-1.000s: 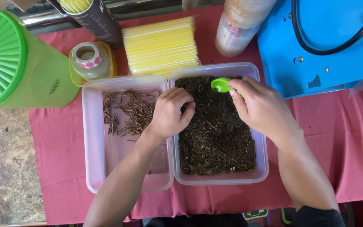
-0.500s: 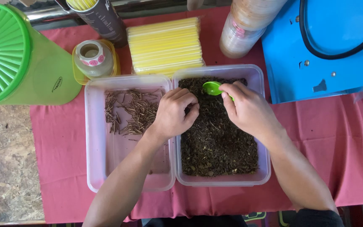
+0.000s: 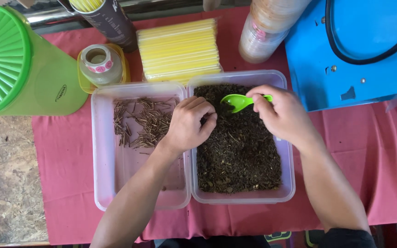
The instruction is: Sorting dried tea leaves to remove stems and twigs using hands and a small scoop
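I see the right hand (image 3: 283, 115) with fingers closed on a green plastic spoon (image 3: 241, 101), its bowl over dark loose tea filling the right clear tub (image 3: 288, 183). The left hand (image 3: 188, 124) curls shut, pinching bits above it. The left tub (image 3: 98, 174) holds brown stems on the red-clothed table (image 3: 391, 170).

Our right hand (image 3: 283, 115) grips a green spoon (image 3: 239, 101) over the tub of dark dried leaves (image 3: 240, 147); our left hand (image 3: 188, 123) pinches at them beside the tub of stems (image 3: 138, 147).
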